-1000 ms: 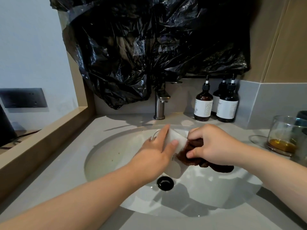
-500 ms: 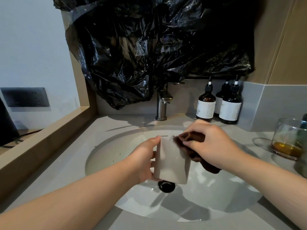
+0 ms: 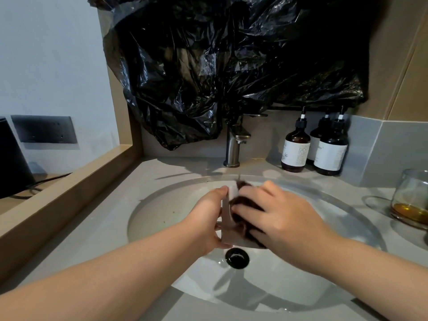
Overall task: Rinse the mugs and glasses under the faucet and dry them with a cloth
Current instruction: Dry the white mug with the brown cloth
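Over the white sink basin (image 3: 162, 212) my left hand (image 3: 208, 218) grips a white mug (image 3: 228, 225) from its left side. My right hand (image 3: 278, 218) holds a dark brown cloth (image 3: 243, 202) and presses it against the mug's right side, hiding most of the mug. The steel faucet (image 3: 234, 147) stands behind the basin with no water running. A clear glass (image 3: 412, 198) with amber liquid at its bottom stands on the counter at the far right.
Three brown pump bottles (image 3: 296, 147) stand at the back right. A black plastic bag (image 3: 220, 72) hangs over the wall above the faucet. The black drain (image 3: 237, 257) lies below my hands. A wooden ledge (image 3: 69, 188) borders the counter's left side.
The mug has turned upright in my left hand. My right hand slid the cloth from the mug's rim down over its right side, covering more of it.
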### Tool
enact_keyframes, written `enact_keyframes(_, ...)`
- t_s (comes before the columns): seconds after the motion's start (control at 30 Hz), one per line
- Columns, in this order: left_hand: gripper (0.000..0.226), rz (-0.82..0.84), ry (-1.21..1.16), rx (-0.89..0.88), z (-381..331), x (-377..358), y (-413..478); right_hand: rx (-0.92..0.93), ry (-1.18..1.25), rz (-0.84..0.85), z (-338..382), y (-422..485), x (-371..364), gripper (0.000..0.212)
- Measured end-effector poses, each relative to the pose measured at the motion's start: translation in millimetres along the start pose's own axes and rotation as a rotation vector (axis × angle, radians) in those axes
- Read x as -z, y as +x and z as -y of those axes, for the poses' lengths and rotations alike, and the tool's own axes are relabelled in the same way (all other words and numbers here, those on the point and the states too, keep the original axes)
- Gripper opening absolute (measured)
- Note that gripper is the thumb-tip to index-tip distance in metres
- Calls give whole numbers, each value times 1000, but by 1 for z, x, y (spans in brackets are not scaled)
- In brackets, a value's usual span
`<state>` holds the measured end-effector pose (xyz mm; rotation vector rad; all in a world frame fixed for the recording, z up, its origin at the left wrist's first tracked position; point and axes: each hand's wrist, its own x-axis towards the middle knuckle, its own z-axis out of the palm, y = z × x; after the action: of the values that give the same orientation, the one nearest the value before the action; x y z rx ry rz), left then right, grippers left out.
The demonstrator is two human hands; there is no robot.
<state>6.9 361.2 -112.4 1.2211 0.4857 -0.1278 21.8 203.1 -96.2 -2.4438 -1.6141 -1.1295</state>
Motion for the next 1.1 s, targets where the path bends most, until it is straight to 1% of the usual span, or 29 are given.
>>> enact_keyframes(0.07, 30, -14, 7, -16, 1, -2, 1, -123, 23, -54, -2, 9, 5, 35)
enact_keyframes(0.1, 29, -15, -1, -14, 2, -2, 1, -146, 17, -61, -3, 11, 6, 36)
enact_keyframes(0.13, 30, -11, -4, -6, 2, -2, 1, -120, 1, -59, -2, 11, 6, 35)
enact_keyframes(0.23, 41, 42, -2, 27, 1, 4, 0, 123, 37, 8, 0, 0, 0, 22)
enact_keyframes(0.27, 43, 58, -2, 32, -1, 6, 0, 176, 59, 31, 0, -4, -1, 21)
enact_keyframes(0.3, 43, 71, 4, 32, -2, 7, 0, 179, 79, 30, -2, -6, -2, 22)
enact_keyframes(0.33, 43, 85, 12, 30, -4, 8, 0, 124, 107, 3, -5, -7, -2, 24)
enact_keyframes(0.4, 45, 110, 16, 29, -6, 8, 0, -60, 179, -90, -11, -5, 2, 35)
enact_keyframes(0.47, 51, 139, -5, 38, -6, 9, 1, -146, 194, -124, -15, -4, 4, 45)
enact_keyframes(0.57, 59, 179, -21, 50, -3, 10, 0, -89, 176, -75, -13, -8, 9, 50)
enact_keyframes(0.67, 69, 193, -23, 45, -2, 11, 2, -68, 237, 4, -11, -12, 15, 52)
enact_keyframes(0.77, 72, 207, -59, 47, 1, 10, 3, -106, 320, -26, -9, -13, 12, 48)
enact_keyframes(0.83, 69, 192, -64, 38, 1, 8, 2, -120, 308, -66, -6, -11, 8, 46)
enact_keyframes(0.9, 65, 164, -68, 24, 1, 6, -1, -70, 279, -113, -5, -9, 4, 32)
enact_keyframes(0.97, 61, 127, -73, 18, 0, 6, -2, 52, 258, -133, -3, -10, 1, 20)
enact_keyframes(1.03, 61, 98, -67, 15, -1, 5, -4, 149, 233, -108, 0, -11, 0, 23)
enact_keyframes(1.1, 60, 72, -56, 9, -2, 4, -7, 132, 233, -99, 1, -8, 1, 30)
